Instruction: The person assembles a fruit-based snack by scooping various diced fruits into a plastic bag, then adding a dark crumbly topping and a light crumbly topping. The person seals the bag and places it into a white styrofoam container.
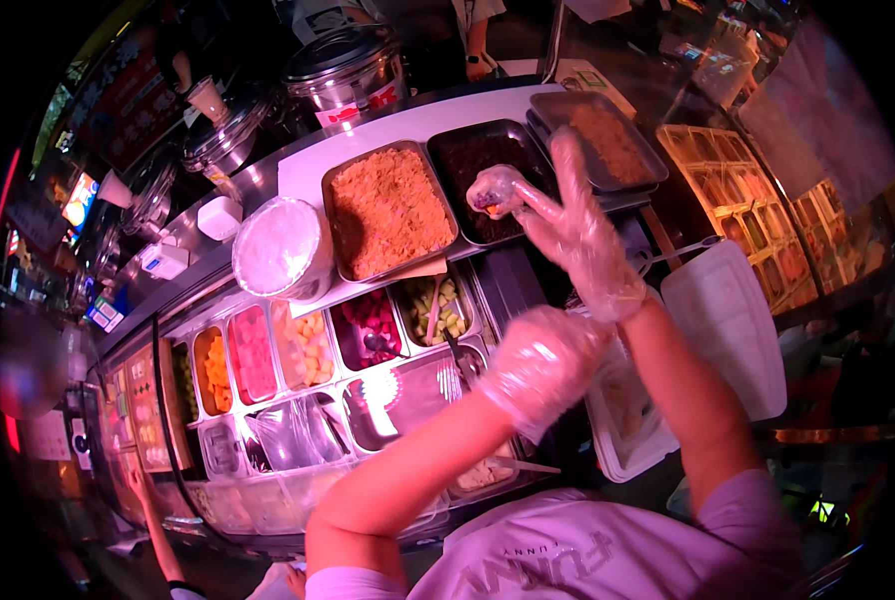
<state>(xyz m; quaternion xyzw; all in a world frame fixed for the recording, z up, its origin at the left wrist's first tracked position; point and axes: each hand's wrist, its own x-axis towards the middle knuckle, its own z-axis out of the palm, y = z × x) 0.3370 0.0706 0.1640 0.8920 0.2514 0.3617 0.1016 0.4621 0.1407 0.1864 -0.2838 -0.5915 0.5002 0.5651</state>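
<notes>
**Roll held over the dark tray**

The gloved right hand (580, 232) pinches a white roll (494, 190) at its fingertips, other fingers spread, above the dark tray (478, 150). The gloved left hand (543, 365) is curled into a fist beside the white container (638, 440).

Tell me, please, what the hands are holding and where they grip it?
The right hand pinches a small pale filled ball by its side with its fingers; the left hand looks closed, contents unclear.

Crinkly, seemingly plastic-gloved right hand (580, 235)
</notes>
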